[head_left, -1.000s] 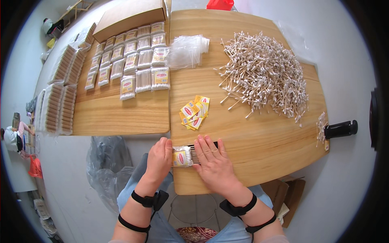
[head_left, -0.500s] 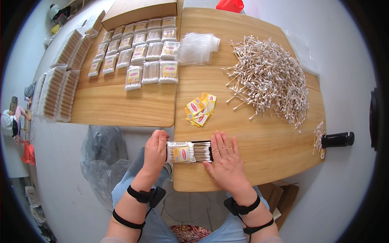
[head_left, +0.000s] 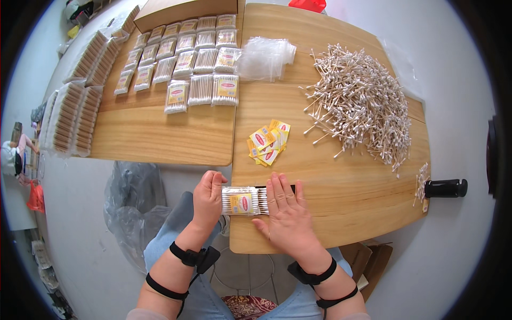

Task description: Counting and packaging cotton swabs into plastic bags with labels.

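Note:
At the table's near edge lies a clear bag of cotton swabs [head_left: 239, 202] with a yellow-and-white card on top. My left hand [head_left: 208, 196] is closed around the bag's left end, thumb on top. My right hand [head_left: 289, 216] lies flat with fingers stretched forward, its fingertips over the bag's right side, where swab tips show. A bit of a black tray or strip [head_left: 293, 188] sticks out past the right fingers; the rest is hidden beneath the hand. Just beyond the hands is a small pile of yellow-and-white cards [head_left: 268, 143].
A large heap of loose cotton swabs [head_left: 362, 104] covers the right side. Clear empty bags [head_left: 266, 57] lie at the back, beside rows of filled swab packs [head_left: 201, 89] on the left table. A black cylinder [head_left: 446, 188] stands at the right edge. Grey plastic [head_left: 136, 202] hangs below.
My right hand has slid left toward the left hand, and the stretch of bare swabs between bag and fingers has shrunk. Part of the black piece now shows right of my fingers.

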Demonstrator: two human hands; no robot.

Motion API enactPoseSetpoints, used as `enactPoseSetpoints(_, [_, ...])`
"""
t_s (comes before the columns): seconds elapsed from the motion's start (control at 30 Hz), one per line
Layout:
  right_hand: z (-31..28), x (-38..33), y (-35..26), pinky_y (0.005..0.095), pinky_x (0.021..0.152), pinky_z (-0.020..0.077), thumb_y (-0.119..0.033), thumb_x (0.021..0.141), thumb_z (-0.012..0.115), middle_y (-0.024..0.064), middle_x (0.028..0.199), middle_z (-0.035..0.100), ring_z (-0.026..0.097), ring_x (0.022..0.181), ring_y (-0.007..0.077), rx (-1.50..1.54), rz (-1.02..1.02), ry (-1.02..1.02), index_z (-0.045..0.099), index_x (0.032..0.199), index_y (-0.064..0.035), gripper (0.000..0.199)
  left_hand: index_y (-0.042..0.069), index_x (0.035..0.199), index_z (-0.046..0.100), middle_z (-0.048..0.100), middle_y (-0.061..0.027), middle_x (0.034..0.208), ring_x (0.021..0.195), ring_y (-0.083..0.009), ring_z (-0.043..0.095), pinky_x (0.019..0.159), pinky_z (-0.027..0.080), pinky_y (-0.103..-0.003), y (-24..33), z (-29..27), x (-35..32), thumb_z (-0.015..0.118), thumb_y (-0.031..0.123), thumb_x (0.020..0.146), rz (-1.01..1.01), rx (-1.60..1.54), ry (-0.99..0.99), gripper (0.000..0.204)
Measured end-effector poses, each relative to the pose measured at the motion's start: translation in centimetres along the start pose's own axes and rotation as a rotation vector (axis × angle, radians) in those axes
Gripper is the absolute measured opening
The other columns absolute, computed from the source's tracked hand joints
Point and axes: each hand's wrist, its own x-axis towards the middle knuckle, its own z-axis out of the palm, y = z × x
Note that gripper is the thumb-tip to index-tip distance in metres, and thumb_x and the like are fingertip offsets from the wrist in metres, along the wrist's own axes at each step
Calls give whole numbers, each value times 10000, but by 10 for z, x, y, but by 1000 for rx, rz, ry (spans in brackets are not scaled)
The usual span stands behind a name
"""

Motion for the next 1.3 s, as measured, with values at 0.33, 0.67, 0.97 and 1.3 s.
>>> enactPoseSetpoints(0.33, [1, 10, -15, 519, 1266, 91, -540, 881, 660, 188, 1627, 306, 183, 1556, 293, 67, -16, 19, 361, 1525, 57, 928, 29, 907, 577, 490, 10, 765, 728, -89, 431, 655, 397, -254, 1, 1, 1, 492, 282, 1100, 73, 2, 13, 330])
enactPoseSetpoints(0.67, [1, -15, -18, 554, 1244, 112, -552, 881, 654, 237, 1619, 296, 197, 1546, 346, 24, 26, -27, 365, 1510, 87, 943, 11, 938, 588, 593, -86, 786, 705, -193, 525, 674, 456, -317, 4, -2, 3, 501, 253, 1090, 135, 45, 3, 298])
enactPoseSetpoints(0.97, [1, -2, -23, 551, 1252, 92, -564, 871, 660, 245, 1628, 265, 186, 1550, 346, 40, 1, -36, 335, 1517, 101, 982, 13, 944, 593, 603, -99, 794, 712, -209, 530, 684, 462, -321, 0, -1, 3, 500, 247, 1089, 57, 31, -20, 290])
enactPoseSetpoints(1.3, [1, 1, -22, 515, 1260, 89, -583, 905, 611, 232, 1637, 261, 179, 1554, 332, 48, -32, -6, 366, 1507, 100, 943, 11, 925, 605, 596, -161, 739, 649, -287, 551, 625, 463, -368, 8, -14, 8, 532, 255, 1071, 132, 180, -22, 293])
